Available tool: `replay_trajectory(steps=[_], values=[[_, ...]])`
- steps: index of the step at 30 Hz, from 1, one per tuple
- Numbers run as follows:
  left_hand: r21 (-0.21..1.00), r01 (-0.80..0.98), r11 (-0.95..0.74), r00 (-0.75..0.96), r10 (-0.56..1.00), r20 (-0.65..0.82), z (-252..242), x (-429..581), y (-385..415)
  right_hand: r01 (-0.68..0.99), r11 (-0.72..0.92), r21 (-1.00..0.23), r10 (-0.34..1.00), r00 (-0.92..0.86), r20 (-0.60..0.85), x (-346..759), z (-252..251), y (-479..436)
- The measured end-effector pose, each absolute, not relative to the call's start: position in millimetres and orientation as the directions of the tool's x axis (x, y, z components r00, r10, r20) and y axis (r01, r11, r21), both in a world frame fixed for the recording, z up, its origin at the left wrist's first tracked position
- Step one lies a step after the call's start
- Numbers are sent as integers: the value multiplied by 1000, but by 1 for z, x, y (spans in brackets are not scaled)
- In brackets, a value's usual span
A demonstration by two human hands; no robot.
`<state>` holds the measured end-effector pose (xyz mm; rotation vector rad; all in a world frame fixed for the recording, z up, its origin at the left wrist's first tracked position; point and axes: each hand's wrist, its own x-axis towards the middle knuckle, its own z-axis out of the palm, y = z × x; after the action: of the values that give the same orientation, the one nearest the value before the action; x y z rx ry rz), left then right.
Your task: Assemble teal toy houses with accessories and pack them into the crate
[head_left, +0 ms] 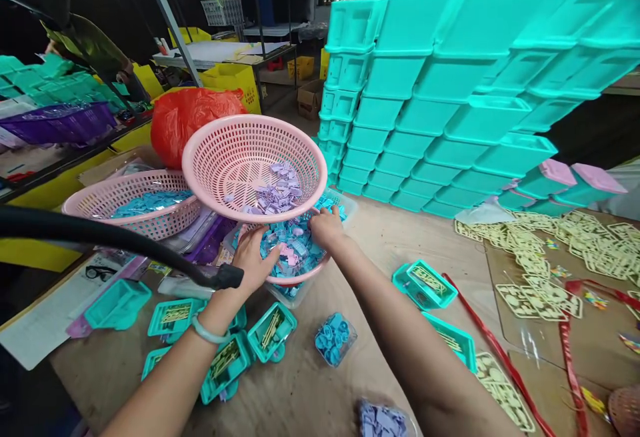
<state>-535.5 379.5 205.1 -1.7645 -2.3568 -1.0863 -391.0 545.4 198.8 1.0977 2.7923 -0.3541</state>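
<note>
My left hand (254, 258) lies with spread fingers on the blue plastic pieces (295, 242) in a lower pink basket (299, 275). My right hand (326, 225) reaches into the same heap, its fingers curled down among the pieces; what they grip is hidden. A tilted pink mesh basket (220, 157) with lilac plastic pieces (278, 190) rests above that basket, just beyond both hands. A green bangle (207, 332) sits on my left wrist. A black hose (125, 240) crosses in front of my left forearm.
Another pink basket (100, 200) of blue pieces and a red bag (185, 120) stand to the left. A tall stack of turquoise boxes (450, 90) rises behind. Small open turquoise boxes (270, 333), a clear tub of blue rings (335, 338), red strips (500, 350) and laser-cut wooden sheets (550, 263) cover the table.
</note>
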Motion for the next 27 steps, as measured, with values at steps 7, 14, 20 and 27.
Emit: replay_trajectory(steps=[7,14,20,27], values=[[551,811,198,-393,881,262,193,-535,398,670,730,-133,644,-740,-194,-391,197,547],[843,503,191,-622,758,199,217,-529,404,714,685,-148,681,-699,-218,-401,195,547],[960,-278,-48,-771,607,-192,249,-550,418,730,659,-180,695,-683,-225,-399,194,548],[934,-272,-230,-829,549,-106,281,-588,435,690,713,-124,644,-714,-275,-406,193,551]])
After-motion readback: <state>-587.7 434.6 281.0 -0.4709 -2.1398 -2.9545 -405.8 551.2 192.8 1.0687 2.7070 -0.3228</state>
